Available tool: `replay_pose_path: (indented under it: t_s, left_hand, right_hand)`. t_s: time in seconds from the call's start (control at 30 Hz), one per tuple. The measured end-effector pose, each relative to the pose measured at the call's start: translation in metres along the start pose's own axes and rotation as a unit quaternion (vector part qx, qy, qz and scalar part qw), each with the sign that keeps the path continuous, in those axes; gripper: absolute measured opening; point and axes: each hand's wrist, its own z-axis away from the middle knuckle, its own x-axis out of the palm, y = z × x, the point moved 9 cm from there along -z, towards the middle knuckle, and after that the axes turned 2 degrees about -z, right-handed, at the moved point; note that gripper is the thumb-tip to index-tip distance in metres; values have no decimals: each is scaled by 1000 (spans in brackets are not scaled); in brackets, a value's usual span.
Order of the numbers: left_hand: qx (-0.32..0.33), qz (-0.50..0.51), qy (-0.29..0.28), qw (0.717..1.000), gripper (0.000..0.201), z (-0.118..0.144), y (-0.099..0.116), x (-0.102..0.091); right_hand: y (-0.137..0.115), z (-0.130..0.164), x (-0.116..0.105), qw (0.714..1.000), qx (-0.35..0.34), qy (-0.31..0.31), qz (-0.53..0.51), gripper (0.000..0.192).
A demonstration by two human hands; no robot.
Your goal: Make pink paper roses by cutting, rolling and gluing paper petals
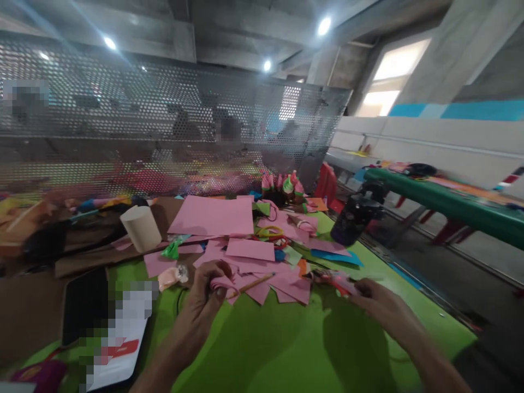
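Note:
Between the fingers of my left hand (203,292) is a folded or curled piece of pink paper (223,282). My right hand (375,297) grips a blurred pink-and-red tool (338,279) with a dark tip pointing left; its exact kind does not show. The two hands are apart, both above the near part of the green table (262,349). Just right of my left hand, a pencil (256,284) lies across loose pink paper pieces (289,286). Behind them are a pink paper strip (250,249) and yellow-handled scissors (270,231).
A large pink sheet (213,215), a white paper roll (141,228) and a dark jug-like container (350,218) stand or lie farther back. Small ice-cream-like crafts (289,185) stand before a perforated metal screen (164,120). A phone (85,305) lies left. Another green table (446,202) is at right.

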Motion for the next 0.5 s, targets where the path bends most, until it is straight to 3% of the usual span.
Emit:
replay_pose_path:
  t_s: [0.1, 0.2, 0.4, 0.5]
  left_hand:
    - [-5, 4, -5, 1000, 8, -1, 0, 2]
    - [1, 10, -7, 1000, 8, -2, 0, 2]
    - [6, 32, -6, 999, 7, -3, 3, 3]
    - [0, 27, -8, 1000, 7, -2, 5, 3]
  right_hand:
    - [-21, 5, 4, 981, -14, -43, -191, 31]
    - [-46, 19, 1, 939, 7, -29, -341, 51]
    - [-113, 34, 30, 835, -5, -135, -534, 26]
    - [-143, 41, 44, 812, -27, -196, -550, 26]
